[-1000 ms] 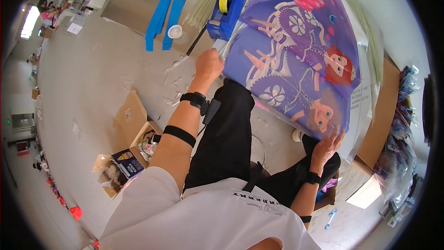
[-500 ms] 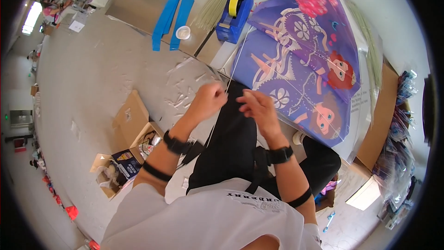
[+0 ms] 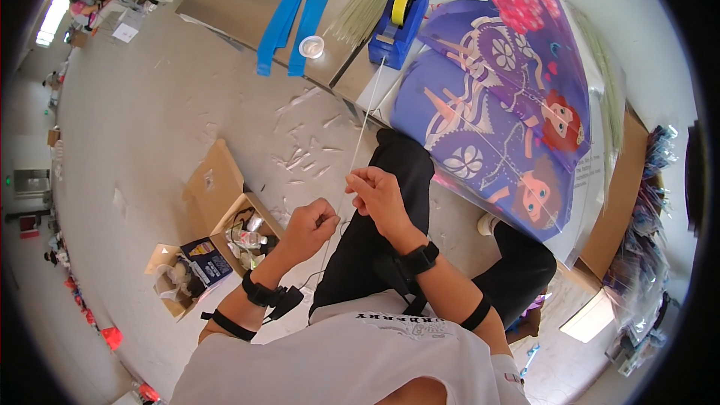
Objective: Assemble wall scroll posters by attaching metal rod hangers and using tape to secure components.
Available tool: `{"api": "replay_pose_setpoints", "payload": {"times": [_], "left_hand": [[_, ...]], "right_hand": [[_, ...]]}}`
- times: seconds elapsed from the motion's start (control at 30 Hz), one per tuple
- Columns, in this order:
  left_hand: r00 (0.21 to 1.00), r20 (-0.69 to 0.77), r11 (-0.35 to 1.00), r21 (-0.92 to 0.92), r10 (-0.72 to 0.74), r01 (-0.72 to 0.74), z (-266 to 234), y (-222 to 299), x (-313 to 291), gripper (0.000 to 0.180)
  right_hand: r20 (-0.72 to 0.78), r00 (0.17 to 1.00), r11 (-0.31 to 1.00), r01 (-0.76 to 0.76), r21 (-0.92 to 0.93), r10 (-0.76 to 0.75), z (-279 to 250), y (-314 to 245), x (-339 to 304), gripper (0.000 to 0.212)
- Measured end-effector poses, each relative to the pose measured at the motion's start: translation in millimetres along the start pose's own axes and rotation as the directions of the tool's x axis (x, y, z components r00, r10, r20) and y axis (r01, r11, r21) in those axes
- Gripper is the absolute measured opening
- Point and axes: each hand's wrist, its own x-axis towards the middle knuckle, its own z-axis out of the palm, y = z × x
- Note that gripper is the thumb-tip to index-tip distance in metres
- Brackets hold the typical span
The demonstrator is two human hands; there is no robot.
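A thin white string (image 3: 367, 119) runs from beside the blue tape dispenser (image 3: 400, 22) on the table down past my hands. My right hand (image 3: 379, 199) pinches it between thumb and fingers, above my knee. My left hand (image 3: 311, 229) is closed, lower and to the left; what its fingers hold, if anything, is hidden. To the right of my hands lie purple printed kite sails (image 3: 487, 116) with doll-like figures, overlapping on the table and reaching over its near edge. Yellow tape sits in the dispenser.
Blue strips (image 3: 289, 26) hang over the table edge beside a small white cup (image 3: 311, 46). Bundles of thin pale rods (image 3: 375, 7) lie behind. Open cardboard boxes (image 3: 217, 180) stand on the floor at left, near scattered white scraps (image 3: 300, 157). Plastic-wrapped packs (image 3: 641, 255) pile up at right.
Both hands have moved down, the left also somewhat left and the right clearly left. The right hand's fingers have closed into a pinch on the string. The kite sails appear slightly farther right.
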Motion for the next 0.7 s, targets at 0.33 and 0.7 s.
{"api": "replay_pose_setpoints", "payload": {"times": [0.33,0.7], "left_hand": [[0.997,0.057,0.987,0.154,0.047,-0.055,-21.9,1.9,45.2,0.012],[0.945,-0.205,0.792,0.604,0.256,-0.083,-2.5,119.3,262.4,0.088]], "right_hand": [[0.117,0.99,0.991,0.063,0.114,-0.076,-3.8,1.8,16.4,0.016],[0.046,0.998,0.997,0.036,0.074,-0.04,-4.1,11.3,28.0,0.015]]}}
